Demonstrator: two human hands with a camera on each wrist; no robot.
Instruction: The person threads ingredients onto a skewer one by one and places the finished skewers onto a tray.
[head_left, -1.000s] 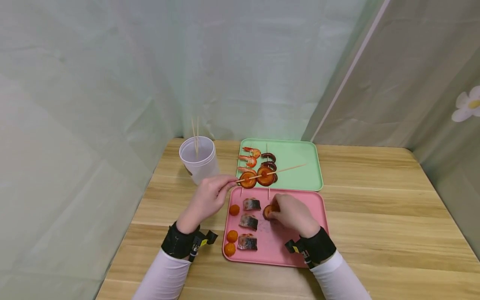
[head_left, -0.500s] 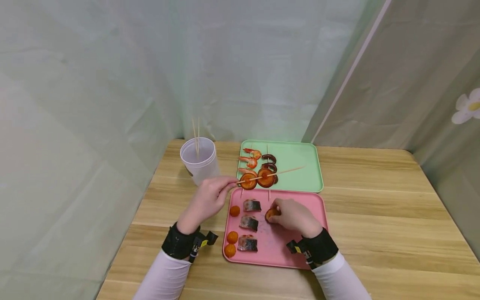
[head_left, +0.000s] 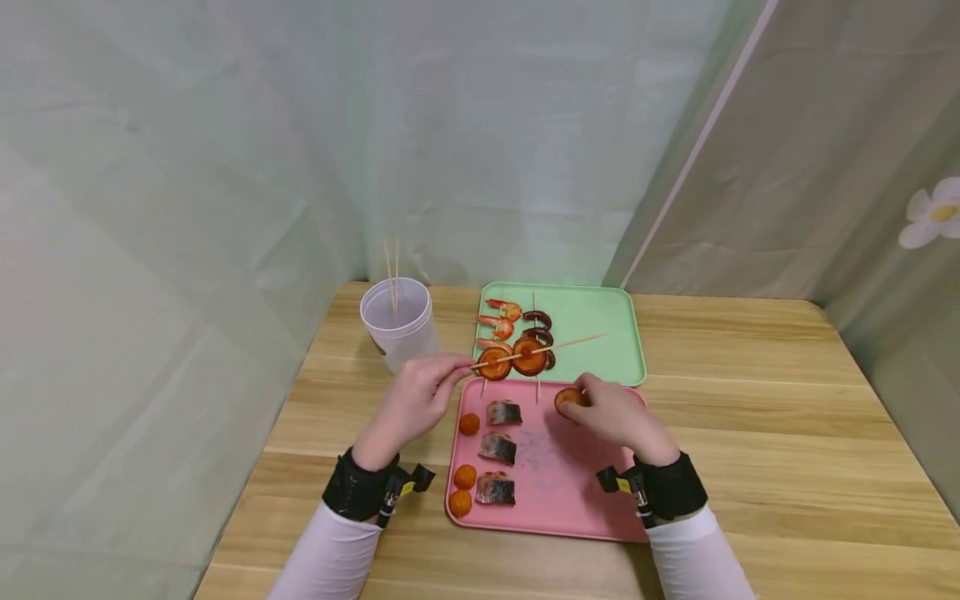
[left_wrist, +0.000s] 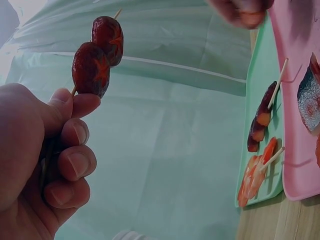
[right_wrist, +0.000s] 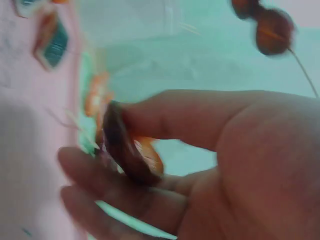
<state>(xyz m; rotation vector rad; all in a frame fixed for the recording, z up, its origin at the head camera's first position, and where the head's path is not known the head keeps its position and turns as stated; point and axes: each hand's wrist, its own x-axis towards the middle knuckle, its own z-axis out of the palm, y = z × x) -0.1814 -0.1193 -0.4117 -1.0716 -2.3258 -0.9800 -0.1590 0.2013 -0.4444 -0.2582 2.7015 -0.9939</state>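
My left hand (head_left: 416, 400) grips a bamboo skewer (head_left: 576, 341) by its near end. Two shiitake mushrooms (left_wrist: 91, 69), brown caps with star cuts, are threaded on it, raised in front of the green tray. A third shiitake mushroom (right_wrist: 129, 150) is pinched between the thumb and fingers of my right hand (head_left: 618, 417). That hand is above the upper right of the pink tray (head_left: 555, 500), apart from the skewer's tip. On the pink tray lie three fish pieces (head_left: 498, 448) and three orange balls (head_left: 465, 477).
Behind the pink tray, the green tray (head_left: 600, 325) bears a shrimp skewer (head_left: 499, 327) and a skewer of dark curled pieces (head_left: 537, 317), possibly tentacles. A white bucket (head_left: 401, 325) with thin sticks (head_left: 393, 279) stands at the left. Curtains hang beyond the table.
My right hand has lifted the mushroom off the pink tray and moved it up and to the right. My left hand and the skewer stay almost where they were.
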